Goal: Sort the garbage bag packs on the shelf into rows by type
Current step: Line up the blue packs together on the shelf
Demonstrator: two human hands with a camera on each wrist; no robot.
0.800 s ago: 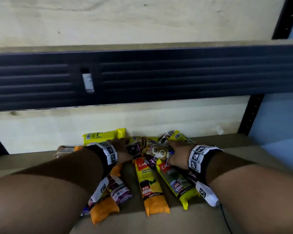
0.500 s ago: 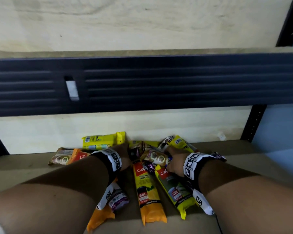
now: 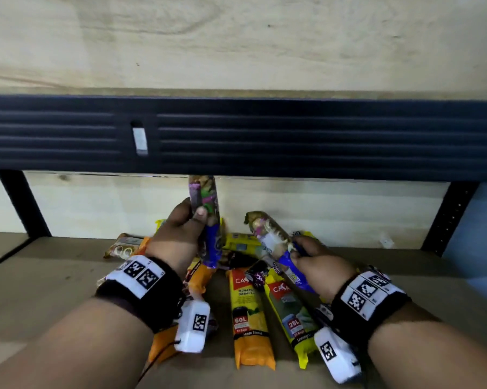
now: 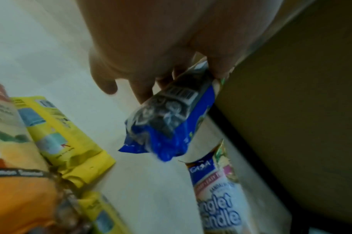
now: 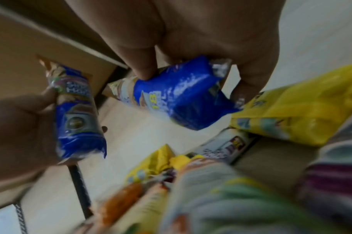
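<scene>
My left hand [image 3: 180,237] grips a blue-ended floral garbage bag pack [image 3: 206,217] and holds it upright above the pile; the left wrist view shows its blue end [image 4: 167,125] below my fingers. My right hand [image 3: 318,265] grips a second pack of the same kind [image 3: 270,237], tilted up to the left, with its blue end [image 5: 183,93] pinched between thumb and fingers. Below them on the shelf board [image 3: 54,276] lie an orange 60L pack [image 3: 249,318], a yellow 25L pack [image 3: 293,318] and several more yellow and orange packs.
A dark metal shelf beam [image 3: 264,136] runs across just above the raised pack. Black uprights [image 3: 23,203] stand at the left and right [image 3: 450,217]. A brown pack [image 3: 121,245] lies at the far left of the pile. Bare board lies left and right of the pile.
Both hands were down on the pile; now each has lifted a blue-ended pack clear of it, the left one raised upright, the right one tilted.
</scene>
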